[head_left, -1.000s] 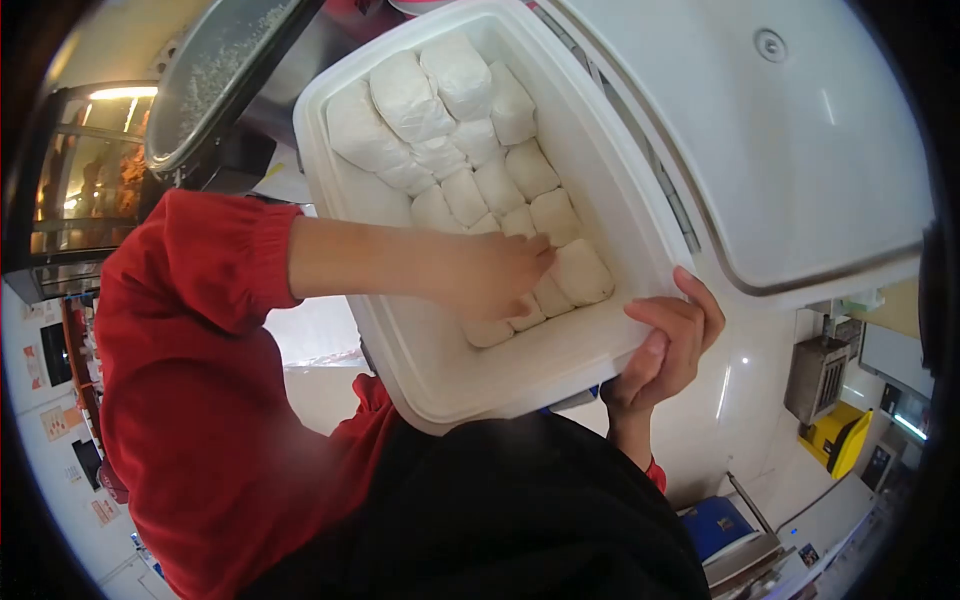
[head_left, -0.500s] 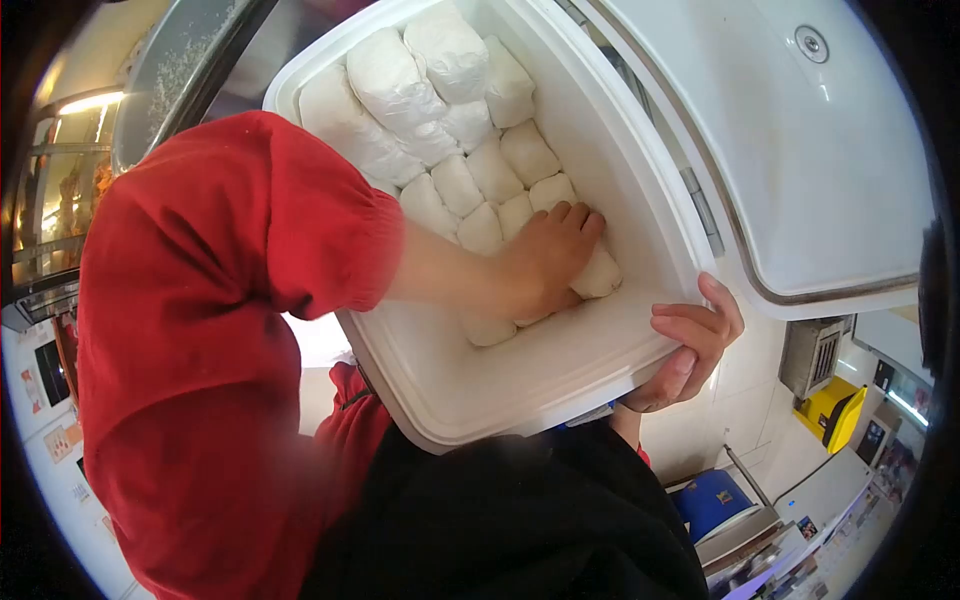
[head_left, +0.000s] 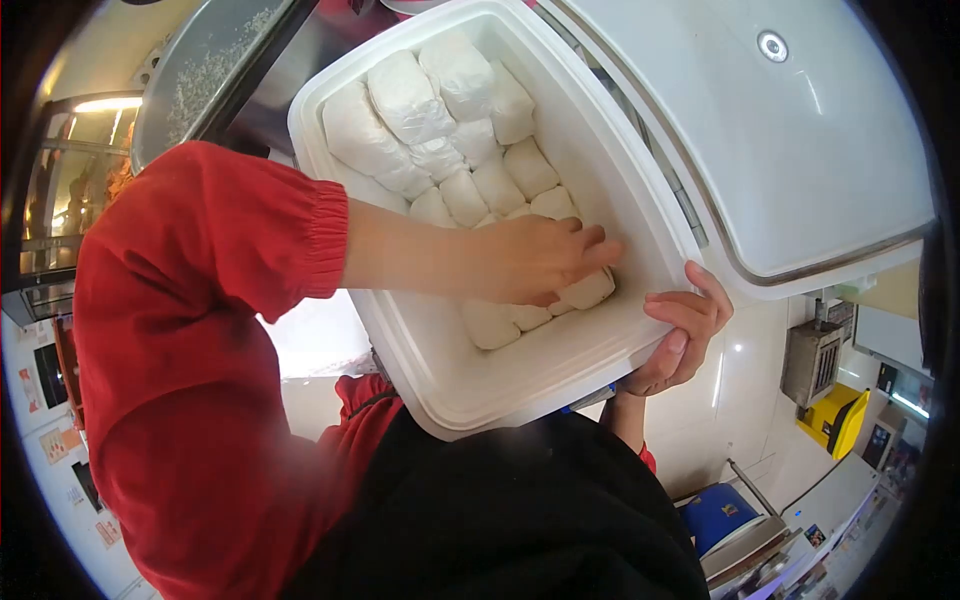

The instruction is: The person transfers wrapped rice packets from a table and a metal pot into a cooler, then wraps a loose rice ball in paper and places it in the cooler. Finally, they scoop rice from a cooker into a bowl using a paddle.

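Observation:
My left hand [head_left: 545, 255] reaches from the left into a white plastic tub [head_left: 480, 395], low over rounded white packs. Its fingers are bent and spread, with the thumb near a pack [head_left: 588, 290] at the tub's right corner. What lies directly under the palm is hidden. Rows of these packs line the tub, and larger plastic-wrapped packs [head_left: 405, 95] are stacked higher at the far end. On the tub's right rim, my right hand [head_left: 690, 330] is closed, fingers curled over the edge and thumb on the near side.
A large white lid [head_left: 820, 150] stands raised to the right of the tub, along a metal hinge [head_left: 690, 215]. At upper left are a metal basin [head_left: 225, 70] and a lit display case [head_left: 85, 180]. A yellow bucket [head_left: 835, 415] and a blue container [head_left: 718, 515] stand lower right.
My left hand has risen slightly off the corner pack and its fingers have spread; the left forearm now lies flatter across the tub. My right hand keeps its hold on the rim.

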Motion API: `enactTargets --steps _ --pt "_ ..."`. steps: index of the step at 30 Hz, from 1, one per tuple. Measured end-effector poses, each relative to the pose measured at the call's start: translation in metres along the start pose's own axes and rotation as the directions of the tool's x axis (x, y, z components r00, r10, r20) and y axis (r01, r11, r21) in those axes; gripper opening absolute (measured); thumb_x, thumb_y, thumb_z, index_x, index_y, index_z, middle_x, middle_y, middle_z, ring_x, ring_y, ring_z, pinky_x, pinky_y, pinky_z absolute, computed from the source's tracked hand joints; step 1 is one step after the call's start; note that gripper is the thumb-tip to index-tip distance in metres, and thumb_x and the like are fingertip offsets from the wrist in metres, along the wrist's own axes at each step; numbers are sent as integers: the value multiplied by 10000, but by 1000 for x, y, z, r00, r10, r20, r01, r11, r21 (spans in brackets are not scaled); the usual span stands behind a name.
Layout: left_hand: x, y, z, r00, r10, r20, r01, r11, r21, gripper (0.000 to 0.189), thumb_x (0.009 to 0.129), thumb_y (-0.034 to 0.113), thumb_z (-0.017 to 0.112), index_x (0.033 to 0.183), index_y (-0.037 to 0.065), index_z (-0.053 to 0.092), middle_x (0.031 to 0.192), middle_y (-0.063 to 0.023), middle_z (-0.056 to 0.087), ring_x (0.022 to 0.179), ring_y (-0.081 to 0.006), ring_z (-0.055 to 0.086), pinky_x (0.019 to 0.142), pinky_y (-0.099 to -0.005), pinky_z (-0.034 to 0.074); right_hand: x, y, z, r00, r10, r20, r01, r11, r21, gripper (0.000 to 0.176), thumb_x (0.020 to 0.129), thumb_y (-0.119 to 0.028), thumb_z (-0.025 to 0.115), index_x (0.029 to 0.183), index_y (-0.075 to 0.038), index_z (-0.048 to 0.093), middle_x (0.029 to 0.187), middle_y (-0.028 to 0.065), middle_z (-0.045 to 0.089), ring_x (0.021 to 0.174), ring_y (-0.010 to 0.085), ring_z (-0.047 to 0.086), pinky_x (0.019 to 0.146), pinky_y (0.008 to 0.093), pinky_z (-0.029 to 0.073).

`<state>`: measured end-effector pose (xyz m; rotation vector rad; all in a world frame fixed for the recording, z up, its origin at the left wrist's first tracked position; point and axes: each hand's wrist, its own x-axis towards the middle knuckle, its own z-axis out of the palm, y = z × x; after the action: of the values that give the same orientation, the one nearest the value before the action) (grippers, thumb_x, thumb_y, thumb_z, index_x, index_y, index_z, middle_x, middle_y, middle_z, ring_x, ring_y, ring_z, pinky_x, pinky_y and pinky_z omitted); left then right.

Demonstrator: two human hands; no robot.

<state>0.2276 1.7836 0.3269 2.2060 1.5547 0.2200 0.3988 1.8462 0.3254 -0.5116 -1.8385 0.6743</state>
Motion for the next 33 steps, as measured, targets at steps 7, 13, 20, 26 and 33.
enactTargets --steps 7,13,20,26,33 --pt "18 -6 -16 977 204 60 -211 965 157 432 714 99 679 1101 45 493 1031 -109 507 858 -280 580 713 -383 499 -1 0 2 999 14 -31 -14 1000 3 328 870 -235 344 727 -59 581 687 89 567 1024 288 487 876 384 370" --pt "-64 10 -87 957 -174 -231 58 897 -438 508 747 124 701 1183 12 466 1111 -129 536 995 -278 568 864 -356 430 25 -23 -18 988 30 149 6 972 -237 293 883 -195 386 812 -15 606 767 113 607 928 253 543 868 352 360" --pt "-137 18 -75 637 -559 -530 -368 384 -847 604 799 148 594 1345 24 365 1177 -98 521 1118 -177 482 947 -289 363 85 -89 -8 690 355 631 -44 891 -453 224 839 -119 605 1019 13 590 990 179 624 914 289 591 799 318 442" --pt "-124 -8 -51 451 -517 -728 -546 485 -683 518 817 45 605 1296 25 409 1225 -108 481 1134 -186 465 954 -300 366 76 -20 56 -253 668 699 125 739 -662 734 759 -499 644 1149 101 482 1094 269 560 1018 336 549 888 384 410" --pt "-114 1 -30 260 -322 -910 -174 912 -373 613 685 13 652 1268 94 481 1094 -177 476 979 -340 514 831 -384 429 44 -3 80 -377 802 464 76 526 -847 910 690 -610 665 1144 149 453 1075 251 565 974 331 556 843 384 424"
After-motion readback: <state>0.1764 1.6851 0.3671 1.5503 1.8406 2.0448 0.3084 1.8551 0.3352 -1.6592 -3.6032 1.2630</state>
